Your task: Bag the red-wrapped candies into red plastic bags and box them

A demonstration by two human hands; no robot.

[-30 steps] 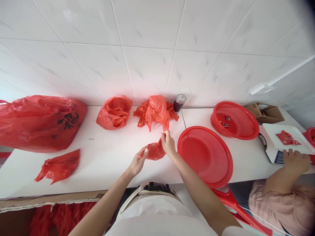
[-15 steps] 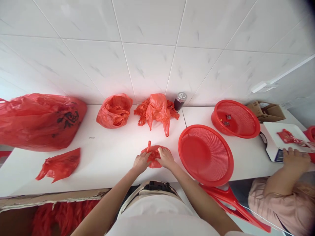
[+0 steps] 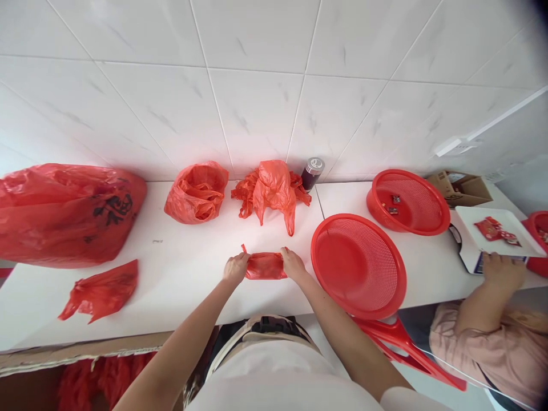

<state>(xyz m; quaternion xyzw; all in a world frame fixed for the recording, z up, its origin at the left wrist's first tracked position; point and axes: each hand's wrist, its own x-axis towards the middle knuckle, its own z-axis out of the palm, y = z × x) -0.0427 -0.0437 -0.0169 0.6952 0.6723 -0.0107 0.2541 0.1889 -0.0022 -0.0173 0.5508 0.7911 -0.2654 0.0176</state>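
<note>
A red plastic bag (image 3: 266, 266) is stretched flat between my hands, just above or on the white table (image 3: 192, 285). My left hand (image 3: 236, 268) is closed on its left end, where a thin strip of plastic sticks up. On the right end, my right hand (image 3: 293, 264) grips the edge with bent fingers. What the bag contains, if anything, I cannot make out. Behind it lies a heap of red bags (image 3: 274, 188). To the right of my right hand stands a large red colander (image 3: 357, 268) that looks bare inside.
Left are a bulging red bag (image 3: 64, 217), a smaller red bag (image 3: 107, 288) and an open-topped one (image 3: 197, 191). A dark canister (image 3: 312, 174) stands by the wall. Right are another colander (image 3: 409, 202), a cardboard box (image 3: 464, 191) and a scale (image 3: 499, 231) under a co-worker's hand (image 3: 505, 278).
My hands have moved apart, pulling the bunched red bag into a flat, wide shape. The co-worker's hand has shifted slightly left on the scale's front.
</note>
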